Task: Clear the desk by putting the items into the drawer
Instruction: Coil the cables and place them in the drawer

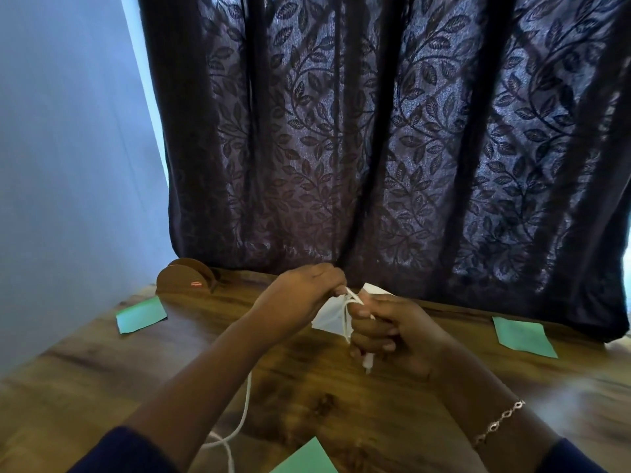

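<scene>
Both my hands are raised over the middle of the wooden desk (pixel 341 387) and hold a white cable (pixel 244 407). My left hand (pixel 300 295) pinches a few loops of it at the fingertips. My right hand (pixel 392 332) grips the cable's end, and its plug sticks out below the fist. The rest of the cable hangs under my left forearm and trails to the desk's near edge. A white sheet of paper (pixel 331 315) lies on the desk behind my hands, partly hidden by them. No drawer is in view.
Three green paper slips lie on the desk: one at the left (pixel 140 315), one at the right (pixel 524 336), one at the near edge (pixel 305 459). A brown wooden holder (pixel 186 279) stands at the back left. A dark leaf-patterned curtain (pixel 375 131) hangs behind the desk.
</scene>
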